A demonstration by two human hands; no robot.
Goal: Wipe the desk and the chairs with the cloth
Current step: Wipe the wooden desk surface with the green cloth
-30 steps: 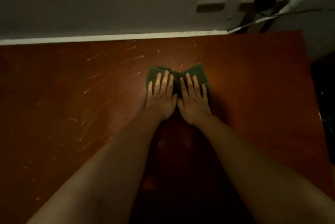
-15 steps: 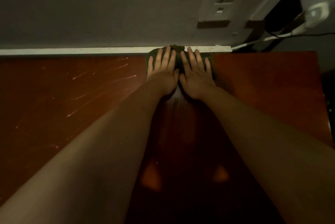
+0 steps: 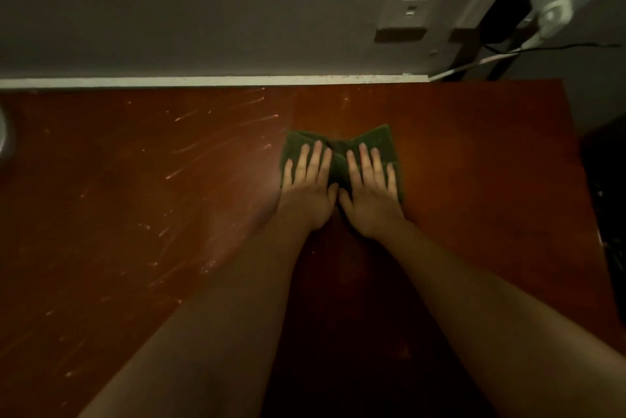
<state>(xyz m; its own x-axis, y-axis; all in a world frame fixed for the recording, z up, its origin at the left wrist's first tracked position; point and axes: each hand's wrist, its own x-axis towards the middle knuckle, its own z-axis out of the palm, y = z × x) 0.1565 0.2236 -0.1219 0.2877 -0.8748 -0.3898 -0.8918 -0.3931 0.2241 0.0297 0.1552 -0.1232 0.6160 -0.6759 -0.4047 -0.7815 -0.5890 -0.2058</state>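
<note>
Cloth (image 3: 377, 139), one, under left hand (image 3: 306, 187), right hand (image 3: 371, 194)

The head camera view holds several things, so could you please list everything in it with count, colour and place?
desk: one, reddish-brown, fills the lower frame; pale streaks at left
cloth: one, dark green, on the desk at centre, under both hands
strip: one, white, along the desk's far edge
wall: one, grey, behind the desk
socket plates: three it seems, white, on the wall upper right
adapter: one, black, plugged in upper right
plug: one, white, right of the adapter
cables: two, one white, one black, below the plates
left hand: one, flat on the cloth's left half, fingers straight
right hand: one, flat on the cloth's right half, fingers straight
</note>
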